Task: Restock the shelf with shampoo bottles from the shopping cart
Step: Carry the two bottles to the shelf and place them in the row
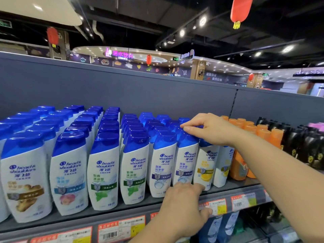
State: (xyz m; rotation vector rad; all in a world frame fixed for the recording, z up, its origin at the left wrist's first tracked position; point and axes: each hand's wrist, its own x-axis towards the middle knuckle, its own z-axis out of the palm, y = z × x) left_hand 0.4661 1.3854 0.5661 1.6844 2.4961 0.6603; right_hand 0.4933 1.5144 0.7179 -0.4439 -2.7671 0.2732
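bottle: upright shampoo bottle (184,162) at shelf (73,218) front
right hand (208,129): fingers pinching its cap
left hand (182,204): flat, unclenched against its base

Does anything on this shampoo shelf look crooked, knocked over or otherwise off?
Nothing stands out. The white shampoo bottles stand upright in neat rows on the shelf, labels forward. The right hand rests on the blue caps and the left hand touches the base of one front bottle, which stands upright.
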